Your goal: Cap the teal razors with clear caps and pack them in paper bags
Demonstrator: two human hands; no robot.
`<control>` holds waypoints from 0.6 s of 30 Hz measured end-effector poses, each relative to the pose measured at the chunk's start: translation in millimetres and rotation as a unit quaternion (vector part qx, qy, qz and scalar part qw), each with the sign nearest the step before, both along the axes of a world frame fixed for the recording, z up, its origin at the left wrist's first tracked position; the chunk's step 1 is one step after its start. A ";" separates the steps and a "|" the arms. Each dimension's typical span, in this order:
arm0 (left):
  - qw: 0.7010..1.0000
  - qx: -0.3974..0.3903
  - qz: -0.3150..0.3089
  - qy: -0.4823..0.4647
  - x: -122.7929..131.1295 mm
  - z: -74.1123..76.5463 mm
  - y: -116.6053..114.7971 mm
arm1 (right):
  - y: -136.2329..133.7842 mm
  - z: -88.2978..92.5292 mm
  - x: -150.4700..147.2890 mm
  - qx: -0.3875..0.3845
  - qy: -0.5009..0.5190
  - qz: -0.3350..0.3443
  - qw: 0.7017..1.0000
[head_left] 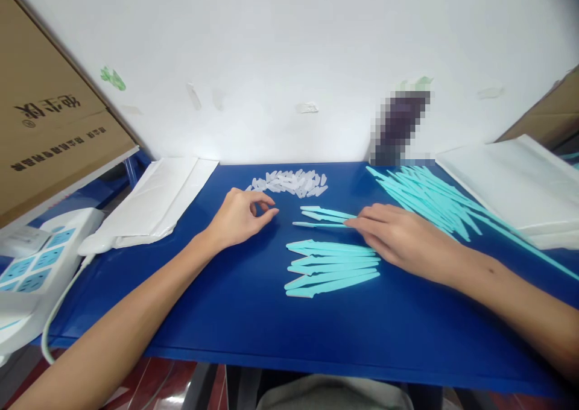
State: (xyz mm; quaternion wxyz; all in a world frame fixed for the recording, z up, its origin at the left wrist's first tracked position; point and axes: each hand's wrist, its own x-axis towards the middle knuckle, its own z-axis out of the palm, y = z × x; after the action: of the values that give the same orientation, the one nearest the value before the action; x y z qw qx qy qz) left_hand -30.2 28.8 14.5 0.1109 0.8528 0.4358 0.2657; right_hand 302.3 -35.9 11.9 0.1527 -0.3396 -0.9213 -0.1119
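My left hand (239, 217) rests on the blue table (226, 301), fingers curled with thumb and forefinger pinched together; whether they hold anything I cannot make out. Just beyond it lies a heap of small clear plastic caps (289, 183). My right hand (398, 235) lies flat on the table, fingertips touching the ends of three loose teal plastic sticks (323, 216). In front of those lies a neat row of several teal sticks (332, 268). A big loose pile of teal sticks (425, 199) spreads at the right rear.
White paper bags lie at the left rear (154, 202) and the right (511, 181). A white power strip (31, 259) with its cable sits at the left edge under a cardboard box (49, 120). A white wall stands close behind the table.
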 end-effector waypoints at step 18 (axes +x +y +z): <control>0.990 -0.042 -0.136 0.019 22.1 -12.6 -6.4 | -5.3 -0.4 -9.7 -0.127 0.057 -0.027 0.990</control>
State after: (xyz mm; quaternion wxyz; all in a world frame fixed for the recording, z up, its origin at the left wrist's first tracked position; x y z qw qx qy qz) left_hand -8.2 22.4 2.0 0.1735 0.9036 0.3287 0.2129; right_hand 292.7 -41.2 11.6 0.1576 -0.3867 -0.9084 0.0212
